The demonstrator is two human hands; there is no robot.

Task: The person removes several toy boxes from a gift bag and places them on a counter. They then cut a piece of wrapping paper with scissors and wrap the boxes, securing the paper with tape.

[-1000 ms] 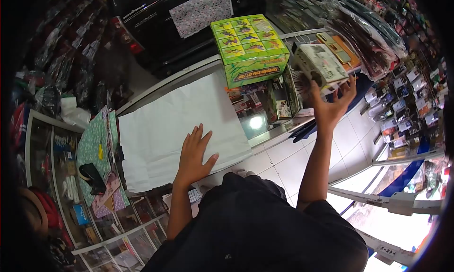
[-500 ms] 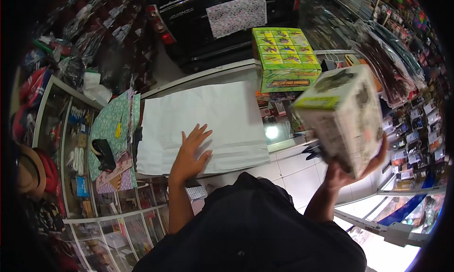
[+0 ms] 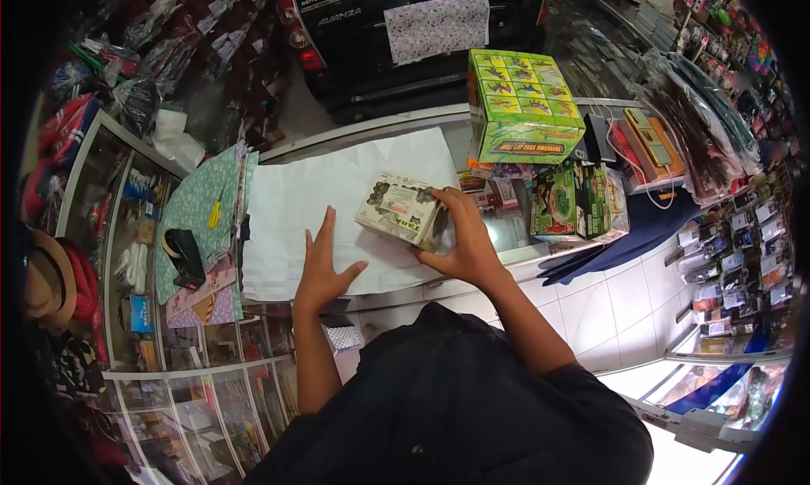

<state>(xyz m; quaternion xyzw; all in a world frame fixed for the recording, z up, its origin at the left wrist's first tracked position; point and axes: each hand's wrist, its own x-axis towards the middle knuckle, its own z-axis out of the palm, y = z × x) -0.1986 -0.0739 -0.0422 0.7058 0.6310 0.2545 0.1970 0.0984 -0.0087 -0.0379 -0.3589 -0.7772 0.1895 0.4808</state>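
Observation:
A small printed cardboard box (image 3: pixel 398 208), pale with dark pictures, lies over the right half of a large white paper sheet (image 3: pixel 283 223) on the glass counter. My right hand (image 3: pixel 460 245) grips the box at its right end, thumb at the near edge and fingers over the far corner. To the left of the box, my left hand (image 3: pixel 322 266) is open above the paper, fingers and thumb spread, holding nothing. A gap of bare paper lies between my left hand and the box.
A large green dinosaur box (image 3: pixel 527 105) stands at the counter's back right, with a smaller dark green box (image 3: pixel 569 202) nearer. Left of the paper, a black tape dispenser (image 3: pixel 183 257) and yellow scissors (image 3: pixel 216 208) rest on patterned wrapping paper (image 3: pixel 190 194). A black car (image 3: pixel 354 55) is beyond the counter.
My right hand has carried the box from the right, close to the camera, left and down onto the paper. My left hand has turned from flat on the paper to upright with fingers spread.

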